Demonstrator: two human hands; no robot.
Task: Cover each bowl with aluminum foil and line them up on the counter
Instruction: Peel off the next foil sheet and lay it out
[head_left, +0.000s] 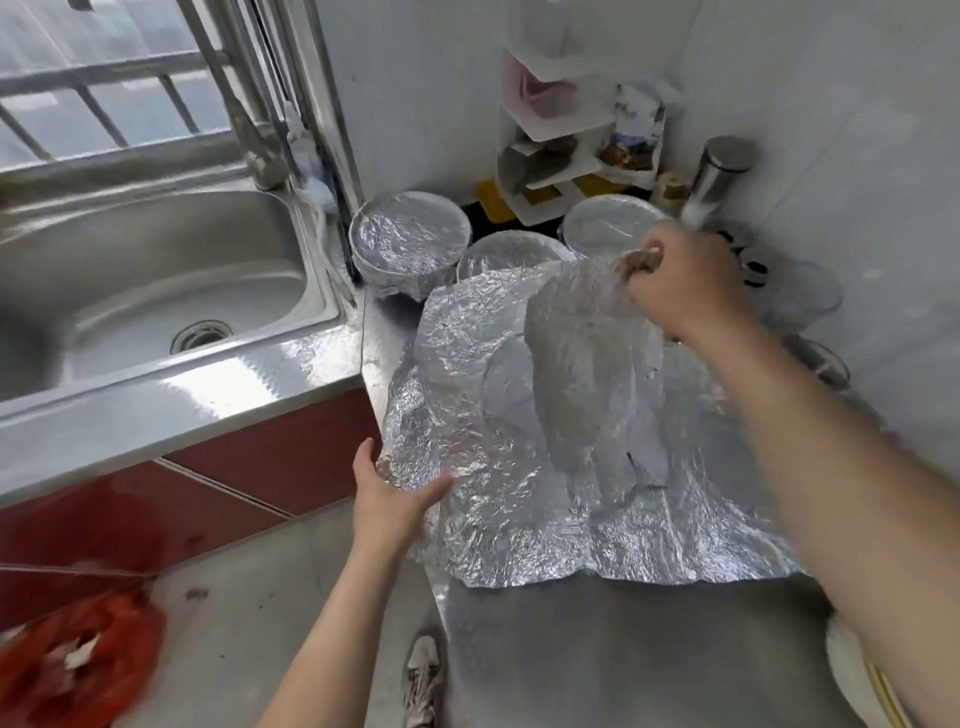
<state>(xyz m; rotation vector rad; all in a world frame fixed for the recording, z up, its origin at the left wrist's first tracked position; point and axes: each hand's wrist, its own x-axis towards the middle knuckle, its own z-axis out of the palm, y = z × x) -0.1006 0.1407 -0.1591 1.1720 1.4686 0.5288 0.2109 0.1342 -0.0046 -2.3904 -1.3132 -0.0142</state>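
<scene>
A large crumpled sheet of aluminum foil (498, 395) lies spread over the steel counter, and a round bowl shape (511, 389) shows beneath it. My right hand (680, 280) pinches the foil's far edge and lifts it. My left hand (395, 493) touches the foil's near left corner with thumb and fingers spread. Three foil-covered bowls stand at the back: one on the left (408, 239), one in the middle (511, 252), one on the right (608, 223).
A steel sink (156, 291) with a tap lies to the left. A white corner rack (550, 140) with packets and a steel canister (719, 171) stand at the back wall. A red bin (78, 660) sits on the floor. Bare counter (623, 654) lies in front.
</scene>
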